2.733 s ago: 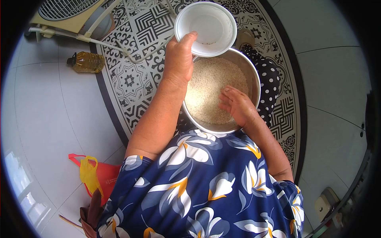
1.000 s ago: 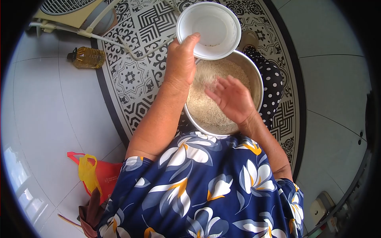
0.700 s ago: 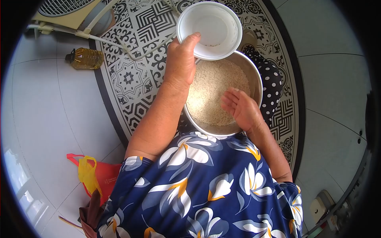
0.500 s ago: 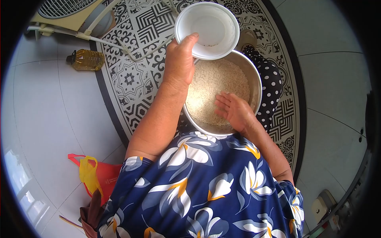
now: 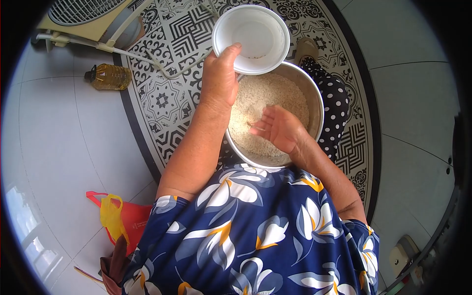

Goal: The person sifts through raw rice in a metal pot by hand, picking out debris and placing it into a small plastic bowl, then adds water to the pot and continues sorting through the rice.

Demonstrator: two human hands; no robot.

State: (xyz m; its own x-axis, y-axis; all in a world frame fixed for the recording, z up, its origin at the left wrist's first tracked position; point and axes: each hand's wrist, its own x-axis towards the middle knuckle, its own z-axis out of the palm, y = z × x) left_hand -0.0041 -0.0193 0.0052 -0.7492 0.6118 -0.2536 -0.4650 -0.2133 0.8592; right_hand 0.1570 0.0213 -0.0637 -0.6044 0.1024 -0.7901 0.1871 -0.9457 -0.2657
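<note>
My left hand [image 5: 221, 73] grips the rim of a round white bowl [image 5: 255, 42], thumb over the edge. A few small specks lie inside the bowl, which hangs over the far edge of a large metal pot [image 5: 317, 98]. Pale grains like rice [image 5: 280, 91] fill much of the pot. Over the grains, at the pot's near right, is my right hand [image 5: 280, 129], its fingers spread, slightly blurred and holding nothing.
A fan [image 5: 81, 17] with a tubular stand is at the upper left, near an oil bottle [image 5: 110, 77] lying on its side. Red [image 5: 135, 219] and yellow [image 5: 112, 216] bags lie lower left. A patterned mat [image 5: 162, 101] lies under the pot.
My right hand has moved left and slightly up over the grains. My left hand and the white bowl have shifted slightly left.
</note>
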